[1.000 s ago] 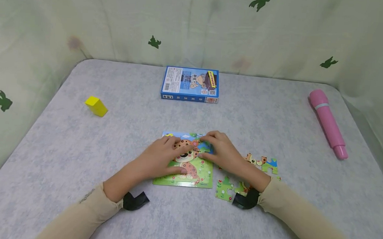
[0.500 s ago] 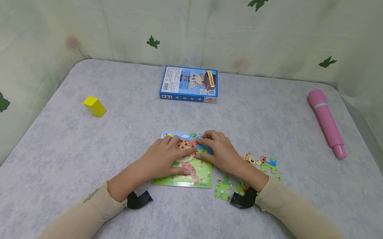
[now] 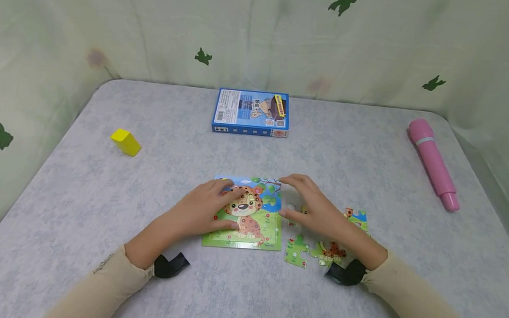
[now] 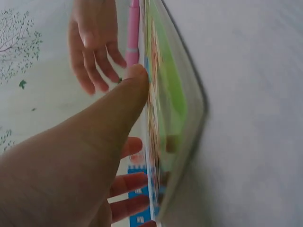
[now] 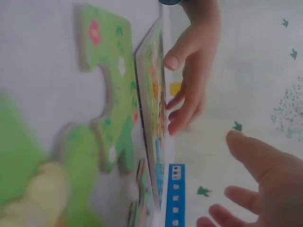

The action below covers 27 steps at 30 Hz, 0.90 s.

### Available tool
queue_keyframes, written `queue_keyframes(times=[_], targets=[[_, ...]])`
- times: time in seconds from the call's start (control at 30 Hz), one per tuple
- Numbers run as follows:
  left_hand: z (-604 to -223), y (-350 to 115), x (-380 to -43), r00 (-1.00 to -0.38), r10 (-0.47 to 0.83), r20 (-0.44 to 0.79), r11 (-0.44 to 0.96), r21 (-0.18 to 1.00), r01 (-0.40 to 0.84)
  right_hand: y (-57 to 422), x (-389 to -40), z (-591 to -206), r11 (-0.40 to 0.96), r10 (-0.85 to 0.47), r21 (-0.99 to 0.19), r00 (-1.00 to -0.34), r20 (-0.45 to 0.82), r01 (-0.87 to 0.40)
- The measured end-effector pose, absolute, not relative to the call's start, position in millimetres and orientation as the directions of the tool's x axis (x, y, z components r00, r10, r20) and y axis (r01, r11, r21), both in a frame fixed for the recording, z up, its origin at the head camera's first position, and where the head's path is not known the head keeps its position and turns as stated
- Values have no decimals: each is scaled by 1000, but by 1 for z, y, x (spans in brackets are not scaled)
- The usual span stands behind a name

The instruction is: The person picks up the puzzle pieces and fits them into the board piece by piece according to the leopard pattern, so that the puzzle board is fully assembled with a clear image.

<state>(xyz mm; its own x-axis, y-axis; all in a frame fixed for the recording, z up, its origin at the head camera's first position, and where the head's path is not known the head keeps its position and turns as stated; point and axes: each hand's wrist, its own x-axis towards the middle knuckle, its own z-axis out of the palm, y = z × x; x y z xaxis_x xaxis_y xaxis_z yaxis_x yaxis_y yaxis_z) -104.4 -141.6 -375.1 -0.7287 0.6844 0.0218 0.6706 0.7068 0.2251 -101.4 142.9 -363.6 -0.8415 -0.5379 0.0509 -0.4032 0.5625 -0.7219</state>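
A jigsaw board (image 3: 255, 233) with a spotted leopard cub on green grass lies at the front middle of the table. My left hand (image 3: 200, 206) lies over its left side, fingers extended and thumb reaching across the lower part. In the left wrist view the fingertips of the left hand (image 4: 90, 127) meet the board's picture face. My right hand (image 3: 321, 210) hovers just off the right edge, thumb and fingers spread. Nothing shows between the fingers of the right hand (image 5: 270, 179) in the right wrist view. Loose puzzle pieces (image 3: 296, 251) lie beneath and around the right forearm, partly hidden.
A blue printed box (image 3: 251, 112) lies at the back middle. The yellow block (image 3: 126, 142) is toward the left, and a pink stick-shaped object (image 3: 434, 163) lies near the right edge. Printed fabric (image 3: 261, 34) hangs behind the grey table.
My right hand has drawn back to the right from the board's upper right, its fingers spreading. My left hand has slid a little left, uncovering more of the leopard's face.
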Motion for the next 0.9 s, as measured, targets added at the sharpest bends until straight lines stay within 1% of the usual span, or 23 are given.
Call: queue_keyframes(times=[0.17, 0.3, 0.4, 0.6, 0.9], targets=[[-376, -162, -99, -781, 625, 2, 749, 280, 600, 164, -87, -369, 543, -504, -729, -856, 114, -417], [-377, -176, -94, -798, 603, -6, 756, 324, 569, 175, -80, -375, 546, -474, -744, -874, 104, -385], [-380, -183, -90, -803, 596, -14, 748, 374, 549, 181, -77, -379, 560, -464, -744, -882, 82, -364], [-385, -189, -88, -805, 593, -24, 716, 473, 514, 189, -78, -388, 612, -455, -704, -888, 58, -360], [-394, -196, -92, -805, 593, 9, 668, 552, 499, 194, -81, -394, 616, -525, -641, -845, 98, -457]])
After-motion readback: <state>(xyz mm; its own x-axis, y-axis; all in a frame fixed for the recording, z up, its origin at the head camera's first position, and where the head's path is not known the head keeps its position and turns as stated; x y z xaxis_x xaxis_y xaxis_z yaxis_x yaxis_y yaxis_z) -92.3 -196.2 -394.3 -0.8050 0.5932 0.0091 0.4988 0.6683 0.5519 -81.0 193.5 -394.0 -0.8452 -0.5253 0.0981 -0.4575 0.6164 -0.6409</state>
